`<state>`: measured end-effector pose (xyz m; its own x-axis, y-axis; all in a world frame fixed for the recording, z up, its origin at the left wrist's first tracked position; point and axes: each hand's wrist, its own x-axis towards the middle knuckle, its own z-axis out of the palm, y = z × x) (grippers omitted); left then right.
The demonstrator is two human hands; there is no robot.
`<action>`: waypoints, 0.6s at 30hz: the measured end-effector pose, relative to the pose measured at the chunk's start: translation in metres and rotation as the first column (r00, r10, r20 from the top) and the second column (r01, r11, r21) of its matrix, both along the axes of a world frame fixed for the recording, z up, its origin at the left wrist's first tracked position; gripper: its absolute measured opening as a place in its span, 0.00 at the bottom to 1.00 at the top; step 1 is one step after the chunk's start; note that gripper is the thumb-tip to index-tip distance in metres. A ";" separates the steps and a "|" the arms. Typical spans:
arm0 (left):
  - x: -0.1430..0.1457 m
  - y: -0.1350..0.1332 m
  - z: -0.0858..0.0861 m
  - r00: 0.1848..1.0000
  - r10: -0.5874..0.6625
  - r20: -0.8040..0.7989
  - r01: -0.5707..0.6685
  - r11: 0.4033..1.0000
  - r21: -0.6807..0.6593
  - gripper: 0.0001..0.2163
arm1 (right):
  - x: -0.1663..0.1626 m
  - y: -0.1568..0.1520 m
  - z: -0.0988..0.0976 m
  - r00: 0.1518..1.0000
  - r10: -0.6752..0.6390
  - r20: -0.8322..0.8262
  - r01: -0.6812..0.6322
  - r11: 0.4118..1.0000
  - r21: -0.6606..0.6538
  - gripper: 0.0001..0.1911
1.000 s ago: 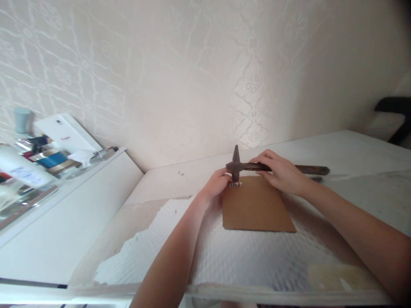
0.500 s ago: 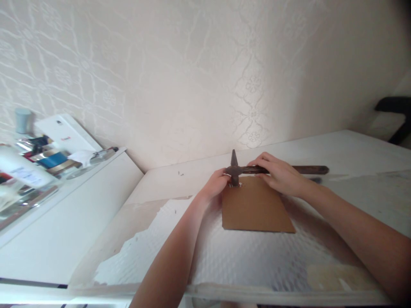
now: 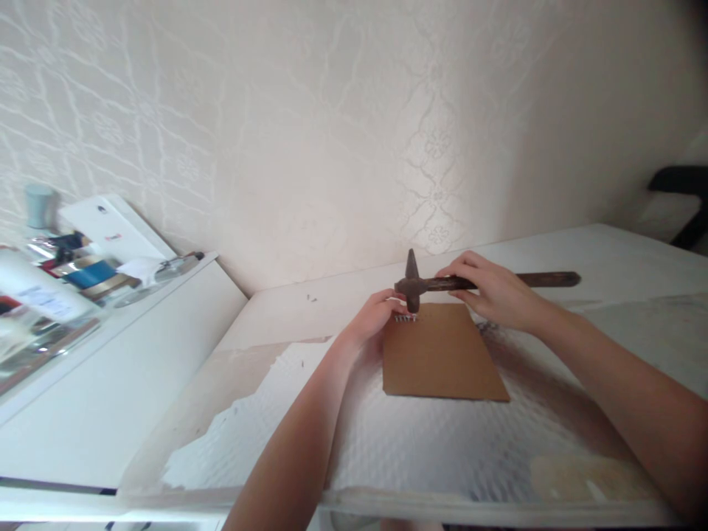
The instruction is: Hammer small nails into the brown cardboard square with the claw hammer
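Observation:
My right hand [image 3: 490, 290] is closed around the dark wooden handle of a hammer [image 3: 412, 286]. The hammer's rusty head hovers over the upper left part of a brown cardboard piece [image 3: 442, 358]. Just under the head, a short row of small silvery nails [image 3: 405, 318] stands along the cardboard's top edge. At the cardboard's upper left corner is my left hand [image 3: 377, 316], fingers drawn together close to the nails. The hammer head partly covers those fingertips, so what they pinch is hidden.
Silvery textured sheeting [image 3: 420, 442] covers part of the white table. A few tiny nails [image 3: 311, 298] lie toward the wall. At left, a white cabinet [image 3: 127, 354] carries a white box [image 3: 119, 228], a blue tape roll [image 3: 91, 273] and clutter. Something black [image 3: 680, 181] juts in at right.
The hammer has lifted off the nails and shifted slightly right with my right hand, exposing more of the nail row. My left hand stays almost in place at the cardboard's corner.

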<state>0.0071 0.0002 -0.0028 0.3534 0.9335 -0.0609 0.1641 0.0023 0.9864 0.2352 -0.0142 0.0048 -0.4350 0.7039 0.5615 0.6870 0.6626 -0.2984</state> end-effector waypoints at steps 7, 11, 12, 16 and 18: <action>0.001 -0.002 0.003 0.999 0.019 -0.042 -0.017 0.999 0.034 0.06 | -0.002 -0.003 0.002 0.999 -0.026 0.036 0.026 1.000 0.009 0.13; 0.000 -0.002 0.003 0.998 0.042 -0.049 -0.040 0.999 0.037 0.06 | -0.002 -0.004 0.003 0.999 -0.030 -0.013 0.030 0.999 0.038 0.14; 0.000 -0.002 0.003 0.998 0.042 -0.054 -0.040 0.999 0.031 0.06 | -0.002 -0.004 0.003 1.000 -0.022 -0.011 0.022 0.999 0.034 0.14; 0.000 -0.003 0.003 0.998 0.021 -0.053 -0.020 0.999 0.030 0.06 | -0.003 -0.004 0.002 0.999 -0.013 0.031 0.013 1.000 0.007 0.13; 0.000 -0.004 0.004 0.998 0.035 -0.051 -0.034 0.999 0.019 0.06 | -0.003 -0.004 0.003 0.999 -0.032 0.013 0.032 0.999 0.027 0.14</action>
